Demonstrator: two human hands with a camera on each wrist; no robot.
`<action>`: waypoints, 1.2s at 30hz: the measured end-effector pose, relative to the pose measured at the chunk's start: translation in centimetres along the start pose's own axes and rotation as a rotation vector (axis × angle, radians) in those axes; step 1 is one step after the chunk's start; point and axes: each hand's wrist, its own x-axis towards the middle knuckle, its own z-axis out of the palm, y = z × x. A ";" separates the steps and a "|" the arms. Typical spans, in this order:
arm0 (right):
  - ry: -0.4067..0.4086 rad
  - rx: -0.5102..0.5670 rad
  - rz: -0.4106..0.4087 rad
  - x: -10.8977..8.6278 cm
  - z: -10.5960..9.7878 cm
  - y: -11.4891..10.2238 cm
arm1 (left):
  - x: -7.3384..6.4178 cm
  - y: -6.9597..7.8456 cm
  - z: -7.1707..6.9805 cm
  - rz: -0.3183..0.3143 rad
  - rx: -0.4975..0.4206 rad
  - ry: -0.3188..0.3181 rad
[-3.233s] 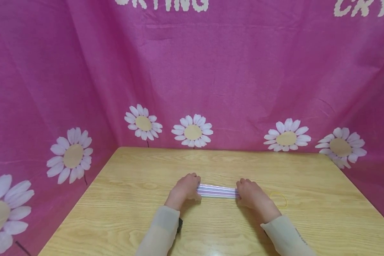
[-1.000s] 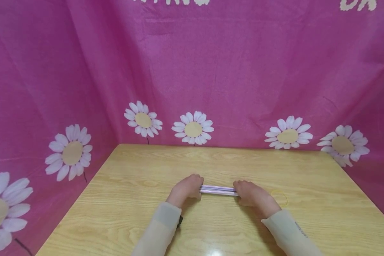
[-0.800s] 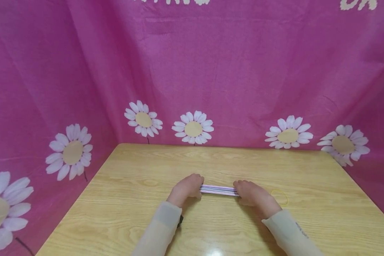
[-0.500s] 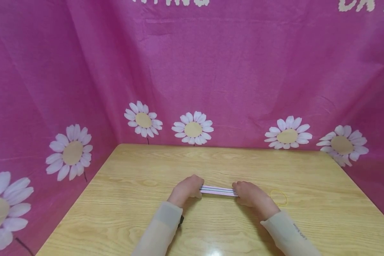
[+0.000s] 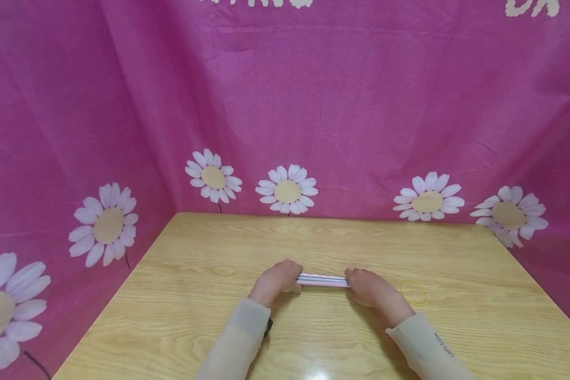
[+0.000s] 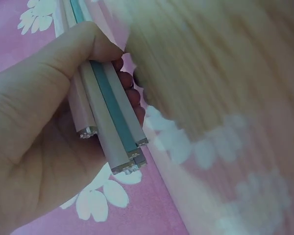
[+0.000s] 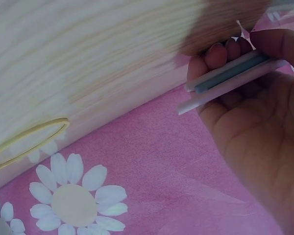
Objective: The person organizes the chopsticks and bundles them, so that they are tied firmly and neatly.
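A bundle of slim pastel sticks (image 5: 323, 280), pink, white and blue-green, lies level between my two hands in the head view. My left hand (image 5: 276, 278) grips its left end. In the left wrist view the thumb crosses over the sticks (image 6: 105, 115) and fingertips show behind them; their cut ends stick out unevenly. My right hand (image 5: 371, 288) grips the other end. The right wrist view shows the sticks (image 7: 228, 81) lying across the curled fingers, with the thumb at one side and ends poking out. Their exact kind is unclear.
A yellow rubber band (image 5: 414, 293) lies on the wooden table (image 5: 218, 248), just right of my right hand. A pink cloth (image 5: 337, 105) printed with white daisies hangs behind the table and along its sides.
About three seconds ago the sticks were spread in a wider flat band; now they form a narrower bundle. Both hands keep hold, and in the last second they have barely moved.
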 end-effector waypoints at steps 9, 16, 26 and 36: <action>-0.041 0.108 0.052 0.1 0.0 0.5 | 0.0 -0.4 0.2 0.065 0.048 0.097; -0.026 0.230 0.076 0.2 -0.2 0.4 | -0.2 -0.6 0.3 0.097 0.151 0.216; 0.139 0.155 0.017 0.3 -0.3 0.5 | -0.3 -0.7 0.4 0.116 0.247 0.359; 0.224 0.077 0.011 0.5 -0.6 0.7 | -0.4 -0.6 0.4 0.157 0.360 0.526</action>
